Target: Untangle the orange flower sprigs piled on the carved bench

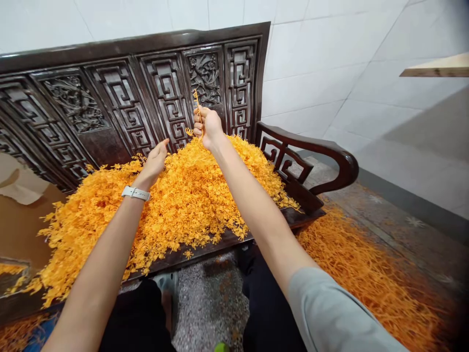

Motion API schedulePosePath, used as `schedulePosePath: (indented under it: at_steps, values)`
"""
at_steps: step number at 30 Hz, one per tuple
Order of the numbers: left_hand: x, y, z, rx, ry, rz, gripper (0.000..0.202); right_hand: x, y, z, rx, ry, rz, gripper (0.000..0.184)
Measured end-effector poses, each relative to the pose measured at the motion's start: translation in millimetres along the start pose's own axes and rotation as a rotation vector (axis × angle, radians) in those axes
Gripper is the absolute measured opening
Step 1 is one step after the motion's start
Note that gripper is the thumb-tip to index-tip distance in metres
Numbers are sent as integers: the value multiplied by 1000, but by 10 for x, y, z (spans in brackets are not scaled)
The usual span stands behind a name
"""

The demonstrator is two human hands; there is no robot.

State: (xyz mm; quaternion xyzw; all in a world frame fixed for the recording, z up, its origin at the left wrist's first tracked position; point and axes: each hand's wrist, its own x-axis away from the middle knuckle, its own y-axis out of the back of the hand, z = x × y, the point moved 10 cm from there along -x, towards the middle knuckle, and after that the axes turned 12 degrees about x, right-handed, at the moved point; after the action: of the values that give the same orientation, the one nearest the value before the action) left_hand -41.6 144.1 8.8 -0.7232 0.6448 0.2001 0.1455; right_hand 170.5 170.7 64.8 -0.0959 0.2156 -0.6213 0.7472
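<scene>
Nearest: dark trousers and a speckled floor [212,303] between the knees, grey sleeve [337,313] on the right arm. Loose orange strips [366,278] litter the floor to the right of the bench.

Bench seat [227,239]: dark carved wood, front edge partly bare, the rest buried under a big heap of orange plastic sprigs [183,200]. The heap runs from the left end almost to the right armrest [315,151] and spills over the front edge. Brown cardboard [22,215] sits at the left end.

Left hand [156,159]: white wristband [135,193] on the wrist, fingers loosely spread and curved, resting on top of the heap near its back, nothing clearly held.

Right hand [208,127]: raised just above the heap's back edge, fingers pressed together in a fist, pinching a single orange sprig [198,105]. The sprig sticks up out of the fist against the carved backrest [146,98], with its lower end hidden in the hand.

Handling, by judgement: the sprigs look very light, thin and springy, with small side branches that snag on neighbours, so pulling one tends to drag others along. They bend rather than snap, though the thin tips could break off. They are not slippery. Best hold is on the main stem near the base, pinched between thumb and forefinger, while the other hand presses the heap down.

Farthest: white tiled wall [330,58], wooden shelf edge [439,68] at upper right.
</scene>
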Motion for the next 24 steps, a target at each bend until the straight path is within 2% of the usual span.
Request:
schedulePosePath:
  at_steps: [3,5,8,11,14,16,19,21,24]
  values:
    - [116,-418,-307,56,-38,116,55,-1,-62,-12,70,65,-61,33]
    - [229,-702,-538,-39,-101,210,45,-36,-55,-15,64,109,-107,38]
    - [375,-984,-574,-77,-40,331,39,-96,16,10,30,147,-145,43]
    - [422,-1009,-468,-70,27,368,31,-124,183,86,4,162,-187,42]
    - [440,-984,-425,-82,20,416,40,-128,326,154,-38,161,-207,38]
    - [485,-1006,-400,-22,57,439,48,-134,343,146,-65,135,-205,36]
    - [617,-1125,-332,203,205,429,51,-142,278,37,-145,77,-234,35]
    - [715,-1247,-305,385,302,414,45,-159,204,-60,-242,59,-254,33]
    - [770,-1316,-308,489,350,382,17,-239,198,-174,-324,71,-289,32]
